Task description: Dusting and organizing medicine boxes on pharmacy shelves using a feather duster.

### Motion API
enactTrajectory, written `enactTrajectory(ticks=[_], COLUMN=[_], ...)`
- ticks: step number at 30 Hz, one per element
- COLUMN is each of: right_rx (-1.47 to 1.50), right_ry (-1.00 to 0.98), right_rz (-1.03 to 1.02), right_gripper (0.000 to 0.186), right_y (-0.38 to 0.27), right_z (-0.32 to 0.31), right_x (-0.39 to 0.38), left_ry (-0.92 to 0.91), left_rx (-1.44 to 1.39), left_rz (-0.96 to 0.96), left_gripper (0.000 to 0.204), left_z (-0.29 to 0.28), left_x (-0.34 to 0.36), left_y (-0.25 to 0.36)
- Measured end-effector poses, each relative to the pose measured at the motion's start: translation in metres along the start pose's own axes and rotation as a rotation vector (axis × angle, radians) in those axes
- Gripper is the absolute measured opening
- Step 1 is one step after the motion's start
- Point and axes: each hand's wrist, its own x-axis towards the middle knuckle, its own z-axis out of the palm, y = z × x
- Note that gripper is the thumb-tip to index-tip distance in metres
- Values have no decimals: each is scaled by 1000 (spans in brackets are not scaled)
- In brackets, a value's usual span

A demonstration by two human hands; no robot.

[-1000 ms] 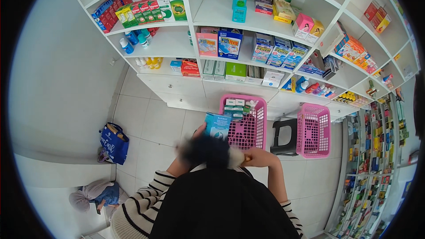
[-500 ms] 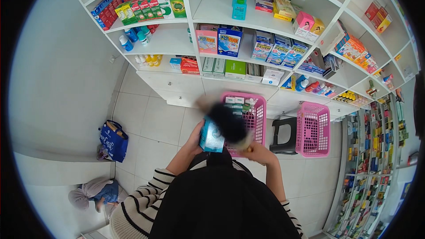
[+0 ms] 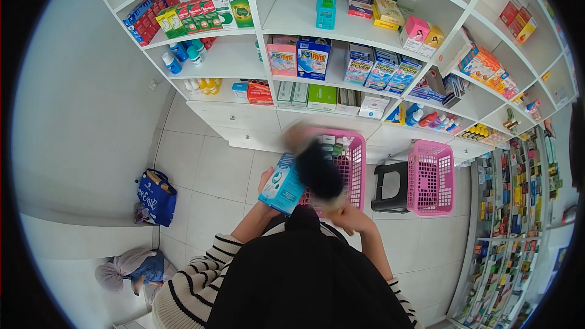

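My left hand [image 3: 262, 209] grips a light-blue box [image 3: 281, 185], tilted in front of my chest. In my right hand [image 3: 353, 218] is the pale handle of a brush-like duster [image 3: 319, 170]. Its dark head is smeared by motion and lies beside the box's right side, partly covering it; whether they touch I cannot tell. Beyond both hands a pink plastic basket [image 3: 361, 167] holds several small white and green boxes [image 3: 330, 142], partly hidden by the duster.
White shelves [image 3: 298, 21] with medicine boxes and bottles stand ahead, above white drawers [image 3: 234, 123]. To the right are a black stool [image 3: 382, 187] and a second pink basket [image 3: 450, 180]. A blue bag [image 3: 156, 198] stands left; another person [image 3: 134, 270] is at lower left.
The light-blue box has shifted slightly left and turned to a more slanted angle. The duster and my right hand have moved a little, with the duster's head lower and more upright.
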Motion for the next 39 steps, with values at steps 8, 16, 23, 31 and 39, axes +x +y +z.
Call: enactTrajectory(ticks=[8, 16, 23, 31, 39], right_rx=[166, 119, 100, 98, 449], right_ry=[47, -36, -37, 6, 142], right_rz=[-104, 50, 21, -131, -287], right_gripper=[17, 20, 21, 10, 13], right_y=[22, 33, 26, 14, 29], right_z=[-4, -7, -7, -13, -21], right_x=[14, 20, 19, 2, 17], left_ry=[-334, -473, -209, -112, -453], left_rx=[98, 97, 131, 224, 98], left_rz=[-67, -132, -34, 36, -31], left_gripper=[74, 57, 58, 54, 89], left_z=[-13, 2, -13, 19, -9], left_x=[0, -2, -6, 0, 3], left_y=[7, 9, 9, -2, 1])
